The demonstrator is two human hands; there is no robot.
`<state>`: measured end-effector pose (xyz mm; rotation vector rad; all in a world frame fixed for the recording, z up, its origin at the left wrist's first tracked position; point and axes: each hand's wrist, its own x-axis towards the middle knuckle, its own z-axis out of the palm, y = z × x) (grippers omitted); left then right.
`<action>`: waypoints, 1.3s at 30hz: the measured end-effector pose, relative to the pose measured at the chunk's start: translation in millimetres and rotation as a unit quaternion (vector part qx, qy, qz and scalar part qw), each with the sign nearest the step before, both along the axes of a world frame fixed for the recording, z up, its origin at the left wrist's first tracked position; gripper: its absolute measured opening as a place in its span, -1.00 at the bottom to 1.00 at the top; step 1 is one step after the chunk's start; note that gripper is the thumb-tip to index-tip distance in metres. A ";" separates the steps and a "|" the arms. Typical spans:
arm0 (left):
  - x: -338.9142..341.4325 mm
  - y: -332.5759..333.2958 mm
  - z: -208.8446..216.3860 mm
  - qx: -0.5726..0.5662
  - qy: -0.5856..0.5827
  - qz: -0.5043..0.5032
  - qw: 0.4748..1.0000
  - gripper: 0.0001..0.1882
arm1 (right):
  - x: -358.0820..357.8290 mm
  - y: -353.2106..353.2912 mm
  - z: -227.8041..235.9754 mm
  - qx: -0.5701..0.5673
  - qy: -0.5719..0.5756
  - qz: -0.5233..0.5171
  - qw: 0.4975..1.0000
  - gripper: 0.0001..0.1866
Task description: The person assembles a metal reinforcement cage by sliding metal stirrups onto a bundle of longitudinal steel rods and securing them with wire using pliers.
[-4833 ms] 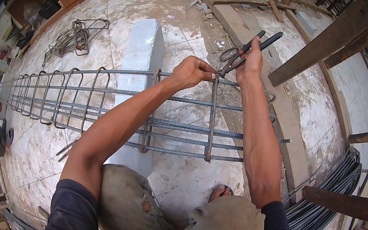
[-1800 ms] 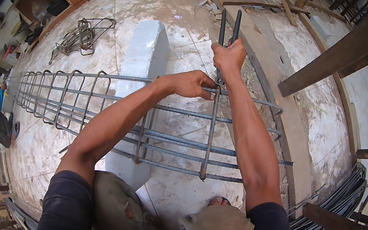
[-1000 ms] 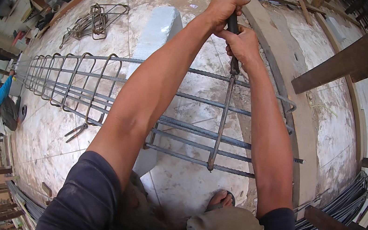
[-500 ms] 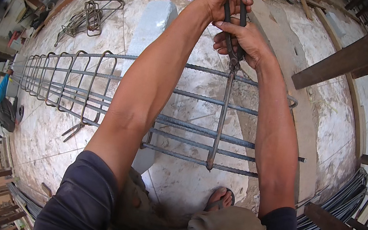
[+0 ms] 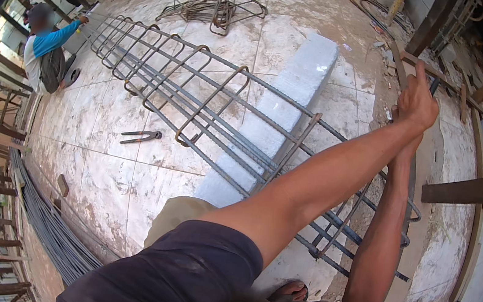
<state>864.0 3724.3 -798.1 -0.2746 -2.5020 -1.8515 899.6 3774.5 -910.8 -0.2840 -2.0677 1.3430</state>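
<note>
My left hand [image 5: 418,100] is closed on the dark handles of long-handled pincers [image 5: 434,85]; only a handle tip shows, and the jaws are hidden. Just below it, largely behind my left wrist, is my right hand [image 5: 406,148], its fingers hidden. Under my forearms runs a long cage of ribbed steel bars [image 5: 225,90] with rectangular wire stirrups [image 5: 211,100]. My left forearm crosses over its near right end. Beside the cage, on the floor, lies a second pair of pincers [image 5: 141,136] with its handles apart.
A pale grey block [image 5: 302,73] lies beneath the cage. Loose bent stirrups [image 5: 223,11] are piled beyond it. At the cage's far end a blue-sleeved person [image 5: 53,44] crouches, one hand near the bars. Bundled rods [image 5: 51,229] lie left; a wooden beam [image 5: 471,186] juts in from the right.
My view has swung left, bringing the other person and the floor pincers further in. My hands have shifted right in the picture, and my left forearm now covers much of the cage end.
</note>
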 end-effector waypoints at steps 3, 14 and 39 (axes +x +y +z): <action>-6.7 -2.1 -4.6 -0.002 0.017 -0.040 0.999 -0.10 | -3.0 15.4 -11.4 0.085 -0.066 -0.032 0.994 -0.65; -3.0 -27.1 21.1 -0.040 0.101 -0.127 0.986 0.17 | 9.6 17.7 7.3 0.068 0.025 -0.047 0.996 -0.71; 106.9 -293.8 -53.0 -0.281 0.035 -0.206 0.937 -0.54 | 14.1 -16.3 43.8 -0.138 -0.150 -0.082 0.976 -0.72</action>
